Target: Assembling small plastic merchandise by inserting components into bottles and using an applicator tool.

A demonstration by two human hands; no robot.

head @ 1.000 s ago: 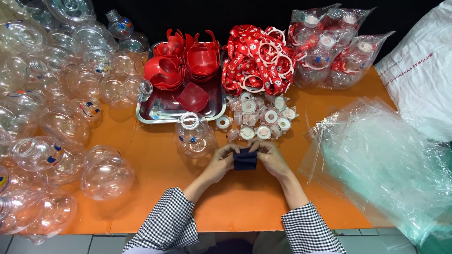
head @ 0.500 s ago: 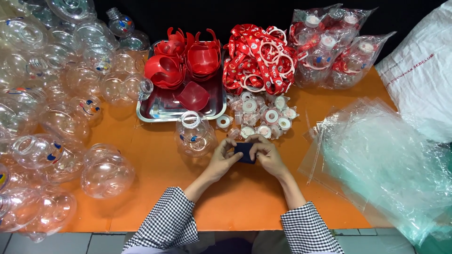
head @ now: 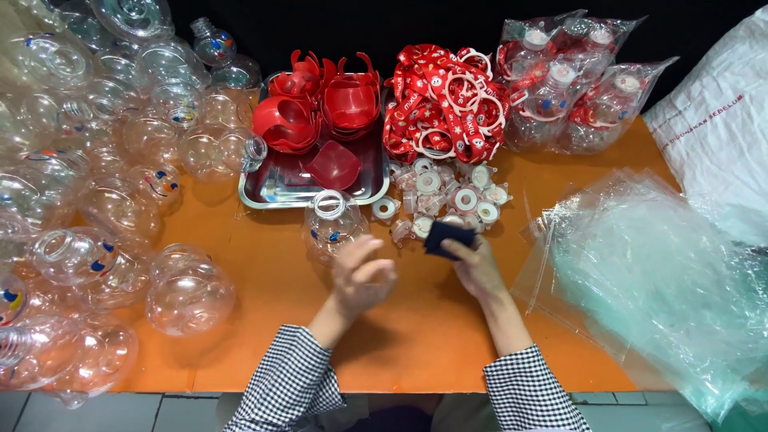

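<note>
My right hand (head: 478, 270) grips a small dark blue square object (head: 446, 236) just in front of a heap of white round caps (head: 452, 194). My left hand (head: 362, 276) hovers over the orange table (head: 416, 336) with its fingers loosely spread and nothing in it. A clear round plastic bottle (head: 332, 226) stands right beyond the left hand, in front of a metal tray (head: 272, 188).
The tray holds red plastic cups (head: 320, 112). A heap of red printed straps (head: 444, 104) lies beside it, with bagged bottles (head: 568, 88) behind. Many clear round bottles (head: 96, 184) crowd the left side. A stack of clear plastic bags (head: 664, 272) covers the right.
Both hands held the dark blue object together before. Now my left hand has let go and drawn back to the left, while my right hand keeps the object and has shifted slightly right.
</note>
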